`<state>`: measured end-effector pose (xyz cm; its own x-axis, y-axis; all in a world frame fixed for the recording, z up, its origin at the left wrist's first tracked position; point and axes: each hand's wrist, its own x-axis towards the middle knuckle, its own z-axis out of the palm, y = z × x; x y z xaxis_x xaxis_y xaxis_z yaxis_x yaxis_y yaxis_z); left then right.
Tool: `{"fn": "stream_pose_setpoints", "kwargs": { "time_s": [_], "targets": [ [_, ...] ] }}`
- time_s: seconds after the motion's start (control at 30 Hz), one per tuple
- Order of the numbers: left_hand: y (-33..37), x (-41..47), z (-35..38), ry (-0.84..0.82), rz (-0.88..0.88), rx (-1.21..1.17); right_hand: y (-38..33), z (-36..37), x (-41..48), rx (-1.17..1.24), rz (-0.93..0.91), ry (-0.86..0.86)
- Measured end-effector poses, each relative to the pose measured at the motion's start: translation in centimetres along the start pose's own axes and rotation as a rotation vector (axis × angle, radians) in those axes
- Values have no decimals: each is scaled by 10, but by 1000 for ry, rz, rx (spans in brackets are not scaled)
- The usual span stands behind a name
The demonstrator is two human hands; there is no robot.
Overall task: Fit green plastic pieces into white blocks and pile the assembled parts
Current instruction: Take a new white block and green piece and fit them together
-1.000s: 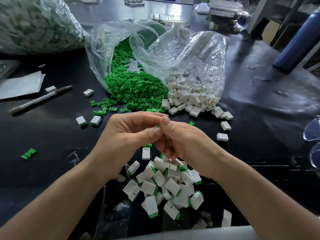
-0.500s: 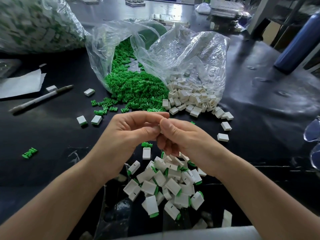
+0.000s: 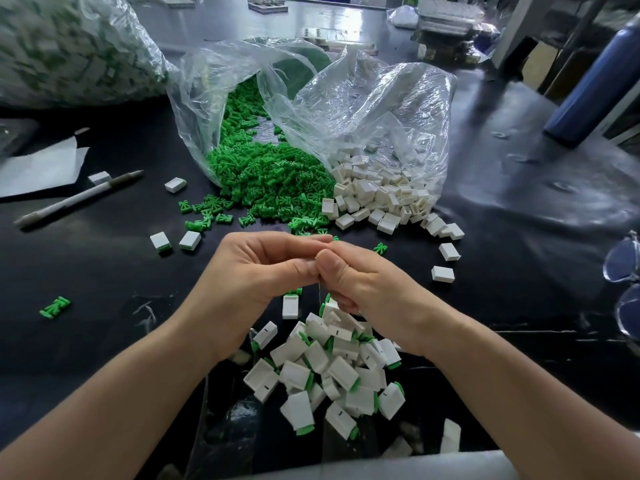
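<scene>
My left hand (image 3: 256,271) and my right hand (image 3: 360,282) meet above the dark table, thumbs touching and fingers curled. A speck of a green piece (image 3: 334,238) shows at the fingertips; the rest is hidden between them. A white block (image 3: 335,314) peeks out, blurred, under my right hand's curled fingers. Below my wrists lies the pile of assembled parts (image 3: 332,372), white blocks with green ends. Loose green pieces (image 3: 270,181) spill from a clear bag, and white blocks (image 3: 377,199) spill from a second bag beside it.
A pen (image 3: 79,199) and white paper (image 3: 38,168) lie at the left. Stray blocks (image 3: 443,274) and a green piece (image 3: 54,307) dot the table. A big filled bag (image 3: 69,50) sits far left, a blue bottle (image 3: 595,77) far right, glasses (image 3: 623,271) at the right edge.
My hands stay pressed together and have shifted only slightly. The white block under my right hand shows more than a second ago.
</scene>
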<state>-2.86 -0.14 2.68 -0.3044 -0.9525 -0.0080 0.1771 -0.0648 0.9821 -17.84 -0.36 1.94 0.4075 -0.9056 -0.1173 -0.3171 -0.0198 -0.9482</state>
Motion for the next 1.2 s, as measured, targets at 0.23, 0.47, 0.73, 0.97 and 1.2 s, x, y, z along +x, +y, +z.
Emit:
{"fn": "stream_pose_setpoints", "kwargs": {
  "time_s": [0.23, 0.47, 0.73, 0.97, 1.2],
  "targets": [
    [-1, -1, 1, 9, 17, -23, -2, 4, 0, -90, -14, 66],
    [-1, -1, 2, 17, 19, -40, -2, 4, 0, -137, -50, 69],
    [-1, -1, 1, 19, 11, -29, -2, 4, -2, -164, -69, 70],
    [-2, -1, 0, 6, 17, -36, -1, 4, -2, -150, -68, 71],
    [-2, 0, -2, -19, 28, -26, -4, 2, -3, 8, -76, -5]
  ]
}}
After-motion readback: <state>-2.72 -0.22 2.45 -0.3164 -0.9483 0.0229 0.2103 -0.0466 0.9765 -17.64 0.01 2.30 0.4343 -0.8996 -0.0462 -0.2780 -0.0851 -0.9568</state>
